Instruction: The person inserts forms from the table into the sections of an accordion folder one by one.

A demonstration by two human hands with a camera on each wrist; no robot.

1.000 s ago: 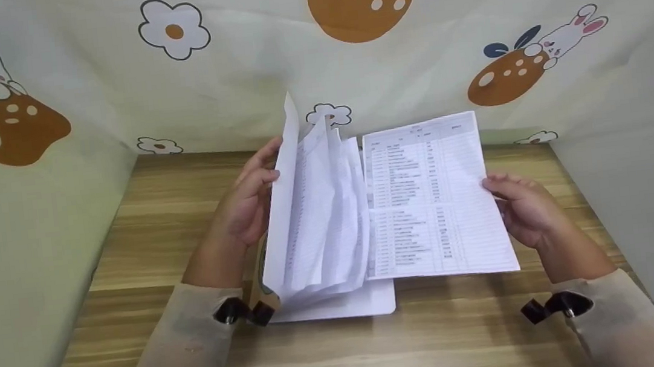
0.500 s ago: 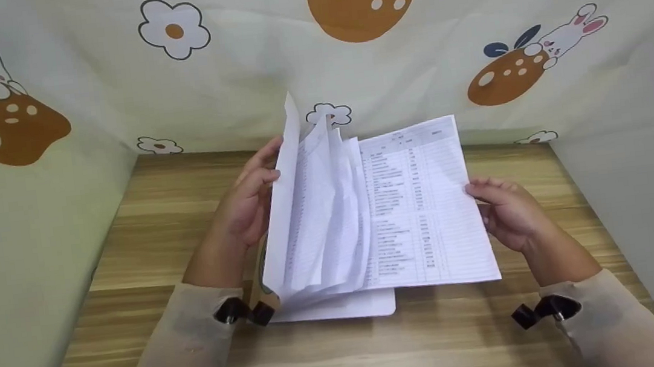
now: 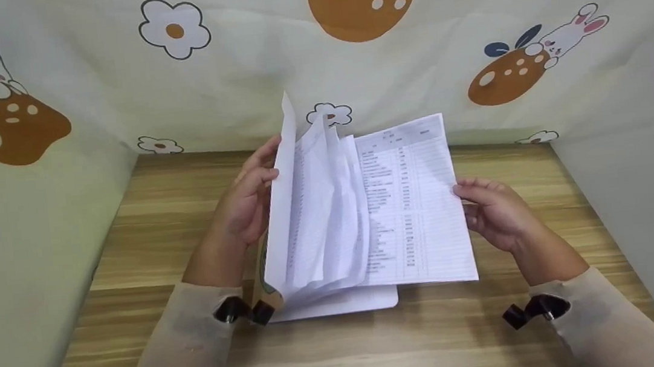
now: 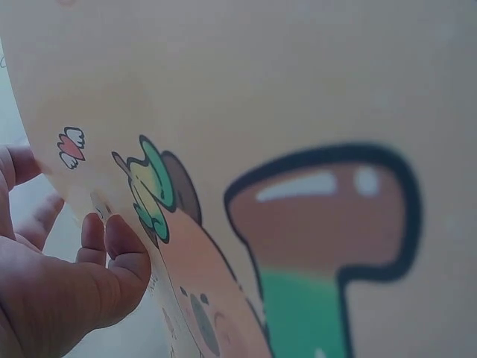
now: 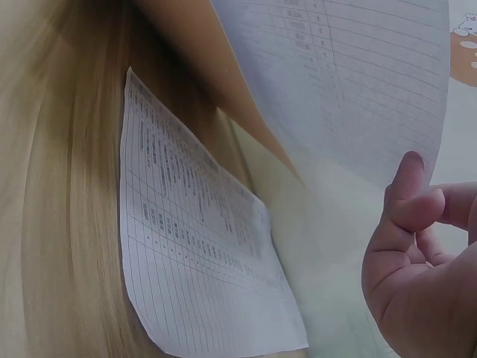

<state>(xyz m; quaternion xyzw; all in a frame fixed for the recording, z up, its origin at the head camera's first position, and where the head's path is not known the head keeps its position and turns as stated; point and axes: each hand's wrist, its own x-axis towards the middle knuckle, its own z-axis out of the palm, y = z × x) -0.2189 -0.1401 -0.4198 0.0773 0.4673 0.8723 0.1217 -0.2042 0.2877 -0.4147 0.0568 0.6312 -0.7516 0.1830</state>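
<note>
My left hand (image 3: 241,201) grips the raised cover of a notebook (image 3: 280,231) at the left. Cartoon figures decorate that cover (image 4: 313,97) in the left wrist view. Several loose white pages (image 3: 327,214) fan out beside it, and a white rounded-corner part (image 3: 370,300) lies below them. Between thumb and fingers, my right hand (image 3: 497,214) pinches the right edge of a white sheet printed with a table (image 3: 424,210). The sheet's left edge is hidden behind the pages. In the right wrist view my thumb shows beside a lined sheet (image 5: 358,82).
Another printed sheet (image 5: 194,246) appears above or on the wood in the right wrist view; which, I cannot tell. A wood-grain tabletop (image 3: 345,358) lies under everything. Patterned cloth (image 3: 231,84) walls the back and both sides. Small black devices (image 3: 243,311) sit on both wrists.
My right hand has moved left with the printed sheet, whose left edge has slid behind the notebook's pages. My left hand has stayed nearly still.
</note>
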